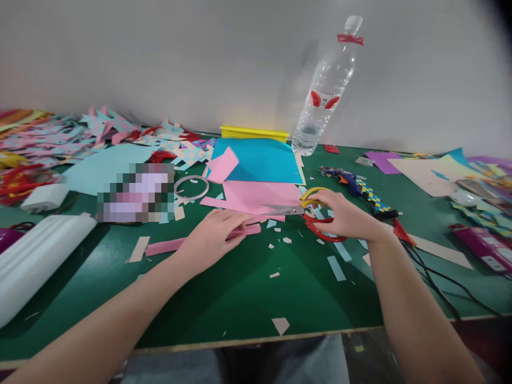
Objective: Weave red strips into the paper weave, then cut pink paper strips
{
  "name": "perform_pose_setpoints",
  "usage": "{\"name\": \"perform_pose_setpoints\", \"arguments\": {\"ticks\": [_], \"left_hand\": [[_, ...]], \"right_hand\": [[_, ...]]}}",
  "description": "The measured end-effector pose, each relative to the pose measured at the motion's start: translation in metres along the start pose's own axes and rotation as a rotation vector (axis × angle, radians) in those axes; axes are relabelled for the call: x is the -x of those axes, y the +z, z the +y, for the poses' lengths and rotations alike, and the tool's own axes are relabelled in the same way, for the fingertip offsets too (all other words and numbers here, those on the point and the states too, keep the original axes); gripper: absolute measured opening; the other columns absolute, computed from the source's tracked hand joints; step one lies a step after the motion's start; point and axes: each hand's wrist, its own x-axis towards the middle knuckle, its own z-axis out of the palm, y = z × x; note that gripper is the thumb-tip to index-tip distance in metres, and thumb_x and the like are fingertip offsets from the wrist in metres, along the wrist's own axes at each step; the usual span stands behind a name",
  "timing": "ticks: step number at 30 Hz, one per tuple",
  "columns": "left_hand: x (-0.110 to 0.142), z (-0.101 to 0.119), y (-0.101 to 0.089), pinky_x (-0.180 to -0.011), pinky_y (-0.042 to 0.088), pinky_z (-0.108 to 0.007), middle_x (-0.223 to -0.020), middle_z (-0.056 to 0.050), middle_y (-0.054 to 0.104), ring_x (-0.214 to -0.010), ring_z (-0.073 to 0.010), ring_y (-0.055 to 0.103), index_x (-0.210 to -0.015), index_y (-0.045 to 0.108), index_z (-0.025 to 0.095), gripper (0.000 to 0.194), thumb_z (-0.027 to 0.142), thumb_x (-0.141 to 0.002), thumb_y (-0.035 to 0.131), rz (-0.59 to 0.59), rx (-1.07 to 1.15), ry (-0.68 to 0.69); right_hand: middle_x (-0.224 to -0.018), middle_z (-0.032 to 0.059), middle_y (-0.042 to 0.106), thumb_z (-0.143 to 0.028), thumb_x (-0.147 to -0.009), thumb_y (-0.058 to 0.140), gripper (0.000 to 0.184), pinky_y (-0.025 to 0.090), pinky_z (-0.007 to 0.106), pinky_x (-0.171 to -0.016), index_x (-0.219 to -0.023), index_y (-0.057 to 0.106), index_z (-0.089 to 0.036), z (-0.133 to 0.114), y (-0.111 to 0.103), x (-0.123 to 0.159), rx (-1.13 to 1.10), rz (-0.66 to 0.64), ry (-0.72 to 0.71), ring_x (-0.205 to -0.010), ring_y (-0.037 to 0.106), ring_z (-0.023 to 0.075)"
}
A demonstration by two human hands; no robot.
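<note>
My right hand [344, 213] is closed on a pair of scissors [294, 210] with one yellow and one red handle loop. The blades point left and lie along the near edge of a pink paper sheet [256, 193]. Close to the blade tips, my left hand [214, 237] is closed, with a pink paper strip [252, 230] between thumb and fingers. Another darker pink strip [166, 246] sticks out to the left beneath that hand. Whether the two strips are one piece is hidden. Blue sheets [260, 160] lie behind the pink sheet.
A tilted-looking water bottle [324, 90] stands by the wall. A tape ring [192, 188] and a pixelated phone-like object [136, 194] are left of the sheets. A white roll [44, 261] lies farther left. Paper scraps [336, 268] and black cords [432, 277] spread over the green table [248, 298].
</note>
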Motion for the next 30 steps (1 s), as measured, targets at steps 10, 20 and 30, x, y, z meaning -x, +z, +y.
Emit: {"name": "perform_pose_setpoints", "arguments": {"ticks": [10, 20, 30], "left_hand": [[-0.005, -0.007, 0.003, -0.085, 0.048, -0.042, -0.107, -0.006, 0.067, -0.099, -0.0251, 0.059, -0.122, 0.053, 0.021, 0.033, 0.023, -0.090, 0.046, 0.020, -0.006, -0.054], [-0.007, -0.012, -0.001, -0.081, 0.051, -0.039, -0.105, -0.006, 0.066, -0.098, -0.0239, 0.061, -0.121, 0.054, 0.021, 0.033, 0.035, -0.092, 0.047, 0.080, 0.072, -0.192], [-0.008, -0.013, 0.002, -0.083, 0.049, -0.036, -0.101, -0.003, 0.068, -0.093, -0.0211, 0.062, -0.124, 0.053, 0.024, 0.036, 0.034, -0.090, 0.051, 0.039, 0.231, -0.214]], "right_hand": [[-0.129, 0.0051, 0.053, -0.030, -0.072, 0.062, 0.044, 0.032, 0.048, -0.102, -0.115, 0.054, -0.027, 0.000, 0.004, -0.001, -0.007, -0.037, -0.013, -0.121, 0.045, 0.0282], [-0.112, 0.0077, 0.059, -0.037, -0.072, 0.063, 0.043, 0.033, 0.048, -0.098, -0.113, 0.055, -0.024, -0.006, 0.003, 0.000, -0.022, -0.095, -0.012, -0.115, 0.047, 0.0301], [-0.123, 0.0030, 0.057, -0.036, -0.072, 0.064, 0.042, 0.027, 0.048, -0.102, -0.113, 0.054, -0.029, -0.010, 0.014, -0.005, -0.011, -0.060, -0.057, -0.120, 0.045, 0.0287]]}}
